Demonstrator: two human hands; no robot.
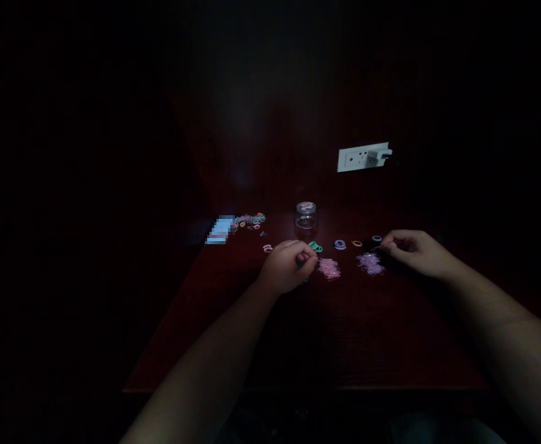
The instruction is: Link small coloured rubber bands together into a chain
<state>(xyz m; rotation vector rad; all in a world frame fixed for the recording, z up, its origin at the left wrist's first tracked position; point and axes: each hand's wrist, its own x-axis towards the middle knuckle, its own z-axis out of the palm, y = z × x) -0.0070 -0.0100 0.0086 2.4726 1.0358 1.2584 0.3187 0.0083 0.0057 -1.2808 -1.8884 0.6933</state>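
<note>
Item: one heap of small lavender bands [371, 263], loose, on the dark red table [353, 345], right of centre.
Item: one heap of pink bands [329, 269], left of the lavender one and apart from it.
Item: my right hand [413, 251], at the lavender heap's right; thumb and forefinger pinched on a thin strand, seemingly a single band.
Item: my left hand [288, 266], at the pink heap's left edge; fingers curled, tips narrow. I cannot tell whether they grip anything.
Beyond the heaps, left to right: pale pink loops [267, 248], green loops [315, 246], a violet stack [339, 245], an orange loop [357, 243], a blue loop [376, 238].
Farther: one clear lidded jar [306, 219], upright; far left, mixed coloured bands [251, 219] beside a bright pixelated rectangle [220, 230].
Wall, far right: one white socket plate [356, 159], plug [381, 155] inserted.
</note>
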